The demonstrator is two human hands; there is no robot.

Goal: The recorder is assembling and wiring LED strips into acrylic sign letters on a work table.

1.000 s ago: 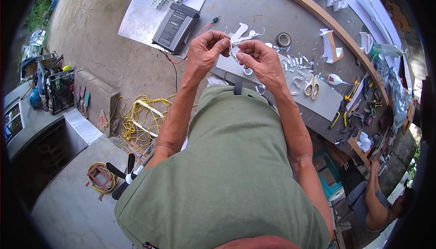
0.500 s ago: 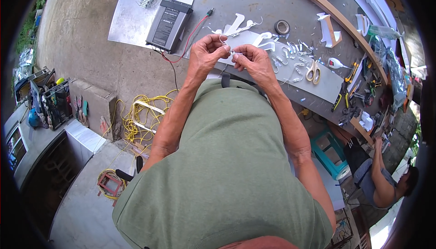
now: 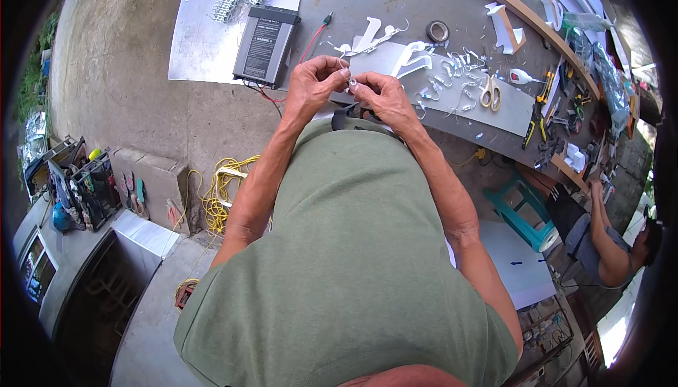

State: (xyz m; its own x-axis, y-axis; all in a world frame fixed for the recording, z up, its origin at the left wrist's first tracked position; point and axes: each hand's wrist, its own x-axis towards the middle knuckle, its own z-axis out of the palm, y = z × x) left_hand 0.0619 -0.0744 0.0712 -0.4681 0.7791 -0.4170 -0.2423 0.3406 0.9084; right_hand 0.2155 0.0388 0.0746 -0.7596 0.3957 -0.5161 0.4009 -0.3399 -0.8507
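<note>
Over the near edge of the workbench, my two hands meet at their fingertips. My left hand point(image 3: 314, 90) pinches a small white piece with thin wire point(image 3: 352, 83), its thumb and forefinger closed. From the other side my right hand point(image 3: 388, 101) grips the same piece between thumb and forefinger. The fingers cover much of it, so its exact kind is unclear. Just beyond lie white cut-out shapes point(image 3: 413, 60). To the right, several similar small wired pieces point(image 3: 453, 68) are scattered on a flat grey strip point(image 3: 505, 122), beside scissors point(image 3: 489, 93) with pale handles.
A dark box with cables point(image 3: 265, 44) sits left on a shiny sheet point(image 3: 201, 41). A tape roll point(image 3: 438, 31), a white bottle point(image 3: 524, 76) and pliers point(image 3: 534, 126) lie on the bench. A co-worker point(image 3: 607, 246) is at right near a teal stool point(image 3: 519, 210); yellow cord point(image 3: 212, 196) lies left.
My hands stay together on the small piece, with the right fingers shifted slightly around it. The whole view has turned a little. The co-worker's arms have moved closer together.
</note>
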